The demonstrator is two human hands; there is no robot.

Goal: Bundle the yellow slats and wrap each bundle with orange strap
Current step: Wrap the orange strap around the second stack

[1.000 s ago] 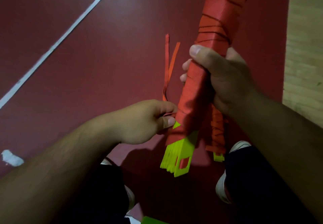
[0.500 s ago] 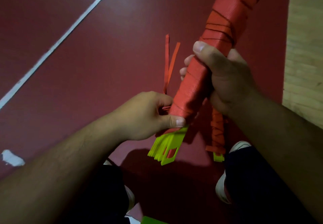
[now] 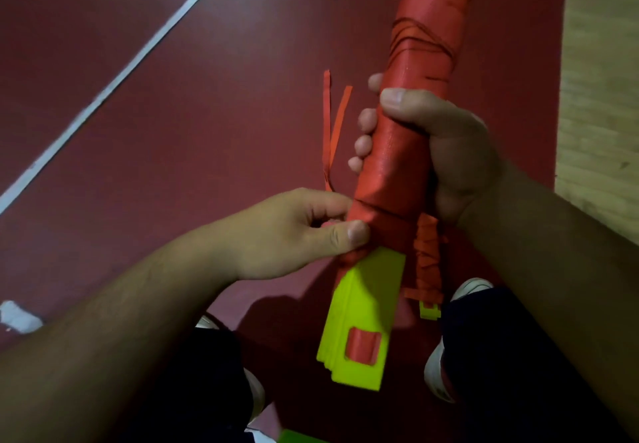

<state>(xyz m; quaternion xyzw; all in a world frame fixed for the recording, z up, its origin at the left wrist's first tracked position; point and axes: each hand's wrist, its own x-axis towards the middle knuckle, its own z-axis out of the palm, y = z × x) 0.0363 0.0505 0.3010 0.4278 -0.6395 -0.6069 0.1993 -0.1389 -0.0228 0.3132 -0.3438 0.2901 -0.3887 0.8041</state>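
Well, I've got the right hand [image 3: 446,152] clenched around the stiff, light bundle [image 3: 397,173] mid-length — the left hand [image 3: 297,231] pinches the slick orange strap [image 3: 359,214] just above the bare yellow slats [image 3: 363,318].

Smooth matt plastic yellow slats [image 3: 359,321] below the grip; slightly glossy orange strap [image 3: 408,152] wrapping; dull red floor mat [image 3: 173,166]

The bundle [image 3: 411,152] is covered with orange strap, with thin dark crossing lines near its top. The slat ends [image 3: 359,325] are bright yellow-green, and one small orange rectangle shows through a hole. The floor [image 3: 173,148] is dark red with one white line [image 3: 114,83]. At the right is a pale wooden strip [image 3: 601,62]. The shoes [image 3: 439,366] are white.
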